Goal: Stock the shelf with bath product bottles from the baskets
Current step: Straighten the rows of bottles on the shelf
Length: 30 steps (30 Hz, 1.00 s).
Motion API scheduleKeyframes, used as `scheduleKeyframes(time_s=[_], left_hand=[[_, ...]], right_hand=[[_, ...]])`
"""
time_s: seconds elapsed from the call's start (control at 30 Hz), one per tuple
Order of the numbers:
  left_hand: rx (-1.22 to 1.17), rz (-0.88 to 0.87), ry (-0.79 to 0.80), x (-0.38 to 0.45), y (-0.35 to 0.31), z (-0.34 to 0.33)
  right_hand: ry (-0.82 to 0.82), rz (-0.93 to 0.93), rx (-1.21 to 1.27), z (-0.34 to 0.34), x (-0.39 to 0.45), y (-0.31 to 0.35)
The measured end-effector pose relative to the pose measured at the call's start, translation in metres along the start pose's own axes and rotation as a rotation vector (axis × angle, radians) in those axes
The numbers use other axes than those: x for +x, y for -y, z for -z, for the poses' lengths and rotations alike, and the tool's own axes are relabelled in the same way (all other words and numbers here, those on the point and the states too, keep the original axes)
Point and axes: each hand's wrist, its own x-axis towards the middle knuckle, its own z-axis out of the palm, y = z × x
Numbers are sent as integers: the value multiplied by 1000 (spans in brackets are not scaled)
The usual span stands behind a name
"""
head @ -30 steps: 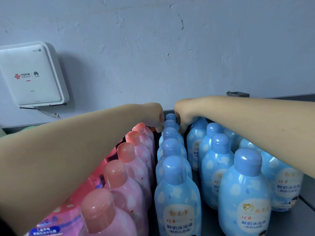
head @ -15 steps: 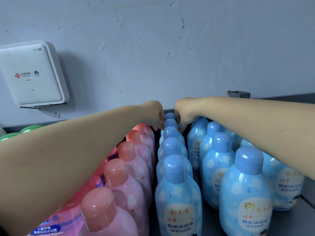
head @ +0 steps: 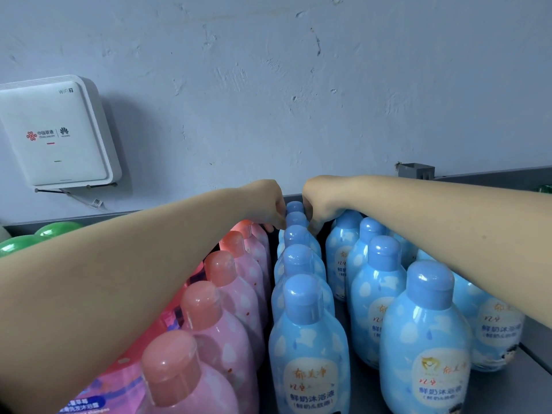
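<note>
Both hands are far back on the shelf [head: 534,372], at the end of the middle row of blue bottles [head: 307,348]. Compared with a second ago, very little has moved. The left hand [head: 267,206] and the right hand [head: 318,204] were already there, one on each side of the last blue bottles, and they are in nearly the same spot now. The view has only dipped a tiny bit.

The fingers of both hands curl down beside the back blue caps [head: 295,218]. The backs of the hands hide the fingertips, so I cannot tell if either grip is really holding a bottle or just nudging it straight.

The bottles stand upright in rows on the shelf. The pink bottles [head: 209,333] make a row on the left, touching each other. More blue bottles fill the rows on the right. Green caps [head: 56,230] peek out far left, under the white wifi box [head: 56,131] on the wall.

Since nothing much moved, I think the hands are tidying the back of the blue row. No basket shows here, so more bottles may still need fetching
</note>
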Motion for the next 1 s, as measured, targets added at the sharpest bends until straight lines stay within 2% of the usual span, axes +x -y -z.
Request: scheduleKeyframes(time_s=[0.27, 0.73, 0.87, 1.0], left_hand=[[-9, -4, -7, 2, 3, -1], [156, -21, 26, 7, 1, 5], [312, -63, 57, -6, -10, 29], [265, -144, -26, -28, -21, 53]], right_hand=[[-5, 24, -30, 2, -6, 3], [19, 16, -44, 9, -12, 5], [-72, -17, -109, 31, -27, 6], [-215, 3, -81, 52, -52, 1]])
